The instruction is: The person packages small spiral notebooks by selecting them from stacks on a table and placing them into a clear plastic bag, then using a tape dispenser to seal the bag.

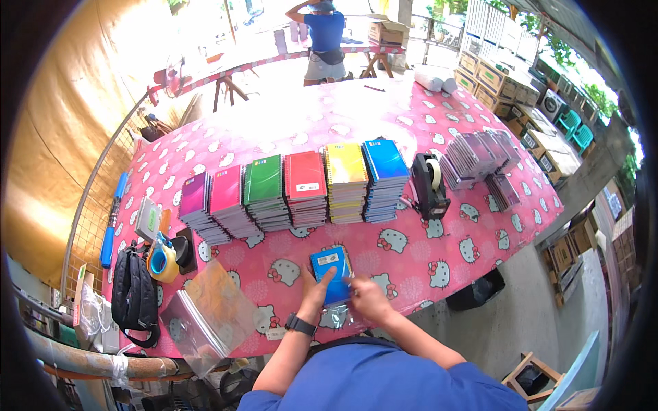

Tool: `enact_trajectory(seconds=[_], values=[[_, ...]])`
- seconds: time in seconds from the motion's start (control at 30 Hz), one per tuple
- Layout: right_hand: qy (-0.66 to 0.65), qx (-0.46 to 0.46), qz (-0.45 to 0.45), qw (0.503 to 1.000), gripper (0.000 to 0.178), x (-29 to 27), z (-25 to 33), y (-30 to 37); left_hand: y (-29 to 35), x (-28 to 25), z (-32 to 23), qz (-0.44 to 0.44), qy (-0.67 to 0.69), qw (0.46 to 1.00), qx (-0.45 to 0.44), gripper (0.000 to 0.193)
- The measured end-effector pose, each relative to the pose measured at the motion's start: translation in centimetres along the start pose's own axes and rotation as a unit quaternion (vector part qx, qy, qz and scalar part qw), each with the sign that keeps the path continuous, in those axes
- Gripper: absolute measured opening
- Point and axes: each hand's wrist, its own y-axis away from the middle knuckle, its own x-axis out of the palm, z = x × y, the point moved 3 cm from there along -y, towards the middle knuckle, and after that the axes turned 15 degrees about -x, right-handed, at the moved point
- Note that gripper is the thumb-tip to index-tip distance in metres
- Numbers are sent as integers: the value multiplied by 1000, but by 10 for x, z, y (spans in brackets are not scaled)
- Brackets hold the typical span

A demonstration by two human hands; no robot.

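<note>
- Left hand (315, 289): closed on the left edge of a blue spiral-bound notebook with a white label (336, 285); thumb laid on the front cover, remaining fingers mostly hidden.
- Right hand (371, 300): at the notebook's right edge, fingers curled inward; whether they pinch anything cannot be told.
- Notebook position: at the near edge of the table covered in pink cat-print cloth (439, 240), directly in front of the person, cover facing up.
- Clear, shiny plastic film (336, 318): at the notebook's lower end, between the two forearms.
- Beyond the hands, one row of spiral-bound notebook stacks, left to right: purple (195, 194), magenta (227, 186), green (264, 179), red (305, 172), yellow (346, 164), blue (386, 161).
- Black tape dispenser with a pale roll (430, 198): just right of the blue stack.
- Flat, transparent plastic bags (218, 308): left of the left forearm, partly overhanging the table edge.
- Black fabric bag (134, 294): farther left, near the table's edge.
</note>
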Motion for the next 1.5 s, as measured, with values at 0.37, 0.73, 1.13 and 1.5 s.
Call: enact_trajectory(seconds=[0.37,0.73,1.13,1.5], values=[[-164,63,-9,984,23,-16,-1,0,-16,-8,33,-64,-196,974,91,99],[-247,177,-58,951,41,62,-41,-27,-6,-42,24,-34,-109,992,58,70],[-172,157,31,972,52,61,-84,-113,-1,-19,29,-51,-128,985,99,76],[-340,183,76,920,68,39,-37,-33,-4,-43,68,-113,-97,983,103,50]])
